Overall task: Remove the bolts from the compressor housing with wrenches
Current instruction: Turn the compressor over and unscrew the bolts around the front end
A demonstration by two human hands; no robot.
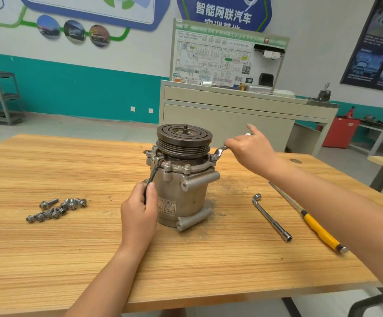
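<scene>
1. A grey metal cylindrical compressor housing [183,193] stood upright on a light striped wooden table [48,259], with a dark grooved pulley [184,140] on top.
2. The left hand [139,216] was at the housing's lower left side, touching it, with the fingers curled round the body. A thin black cable [152,177] ran down from the flange between the thumb and the fingers.
3. The right hand [250,147] was raised to the right of the pulley. Its fingers were curled round the handle of a slim silver flat wrench [220,152], and the forefinger stuck out straight, away from the compressor housing.
4. The wrench head sat on a bolt at the right edge of the housing's flange [213,157].
5. Two more silver flange bolts [187,167] stood seated at the front of the flange, between the two hands.
6. A cluster of loose silver bolts [55,208] lay on the table well to the left of the housing, apart from the left hand.
7. A silver L-shaped socket wrench [271,217] lay flat to the right of the housing, under the right forearm.
8. Farther right lay a yellow-handled screwdriver [311,223], partly hidden by that forearm.
</scene>
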